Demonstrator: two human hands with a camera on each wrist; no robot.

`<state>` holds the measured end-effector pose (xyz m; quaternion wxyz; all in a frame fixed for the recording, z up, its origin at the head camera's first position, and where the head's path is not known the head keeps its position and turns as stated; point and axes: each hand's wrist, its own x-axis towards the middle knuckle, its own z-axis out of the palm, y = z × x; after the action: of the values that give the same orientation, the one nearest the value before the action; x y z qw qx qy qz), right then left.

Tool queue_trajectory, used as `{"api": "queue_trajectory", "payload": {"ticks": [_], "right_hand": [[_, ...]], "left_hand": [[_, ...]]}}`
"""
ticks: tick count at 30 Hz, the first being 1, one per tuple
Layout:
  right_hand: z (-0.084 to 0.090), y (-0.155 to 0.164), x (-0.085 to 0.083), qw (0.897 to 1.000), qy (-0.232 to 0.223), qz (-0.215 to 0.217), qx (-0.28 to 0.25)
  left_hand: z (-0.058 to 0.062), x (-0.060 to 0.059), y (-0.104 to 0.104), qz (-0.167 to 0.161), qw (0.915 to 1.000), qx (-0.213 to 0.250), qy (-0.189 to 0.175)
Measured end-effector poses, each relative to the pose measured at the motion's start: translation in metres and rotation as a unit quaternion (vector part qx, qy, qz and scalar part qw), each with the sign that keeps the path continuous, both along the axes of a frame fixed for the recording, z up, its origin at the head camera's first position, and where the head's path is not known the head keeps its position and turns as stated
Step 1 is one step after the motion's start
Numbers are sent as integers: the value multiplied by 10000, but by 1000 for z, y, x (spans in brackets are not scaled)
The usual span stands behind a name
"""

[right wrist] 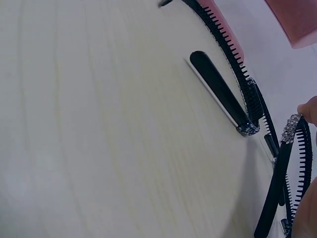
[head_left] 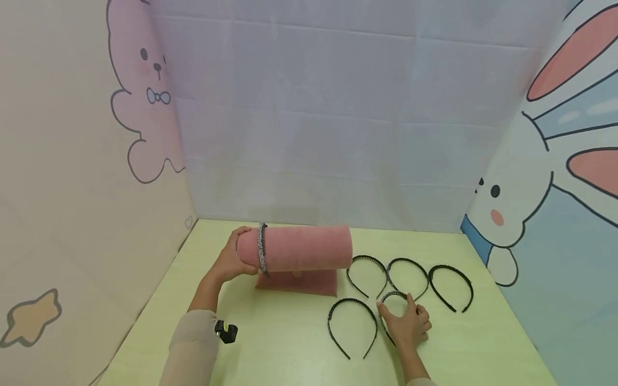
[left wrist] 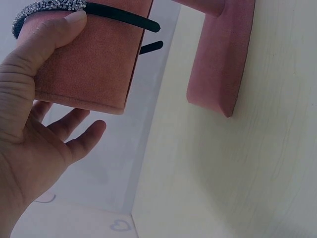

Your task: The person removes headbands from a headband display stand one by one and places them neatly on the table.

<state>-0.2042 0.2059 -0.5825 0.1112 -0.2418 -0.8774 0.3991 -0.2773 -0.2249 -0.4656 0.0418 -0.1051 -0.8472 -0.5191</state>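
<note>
A pink velvety roll (head_left: 309,248) stands on a flat pink base (head_left: 314,287) toward the back of the table. My left hand (head_left: 230,261) grips the roll's left end, thumb in front and other fingers behind. Close by it, a headband with silvery sparkles (head_left: 262,249) sits around the roll; in the left wrist view my thumb touches its sparkly part (left wrist: 59,6). To the right, my right hand (head_left: 407,324) holds a black toothed headband (right wrist: 275,191) with a sparkly section, thumb and fingers at its opposite sides. Part of that headband is hidden behind the hand.
Beside the held headband lies another black headband (head_left: 330,321). Behind them are three more: a left one (head_left: 367,257), a middle one (head_left: 407,260) and a right one (head_left: 453,268). Cloth walls (head_left: 299,134) with cartoon animals enclose the pale table (head_left: 270,343).
</note>
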Motion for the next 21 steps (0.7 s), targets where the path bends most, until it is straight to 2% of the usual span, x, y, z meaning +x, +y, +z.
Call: {"api": "queue_trajectory", "payload": {"ticks": [12, 21], "right_hand": [[-4, 2, -9, 9977, -629, 63, 245], [-3, 2, -12, 9918, -1104, 300, 574]], "left_hand": [[0, -1, 0, 17, 10000, -25, -3], [0, -2, 1, 26, 10000, -53, 7]]}}
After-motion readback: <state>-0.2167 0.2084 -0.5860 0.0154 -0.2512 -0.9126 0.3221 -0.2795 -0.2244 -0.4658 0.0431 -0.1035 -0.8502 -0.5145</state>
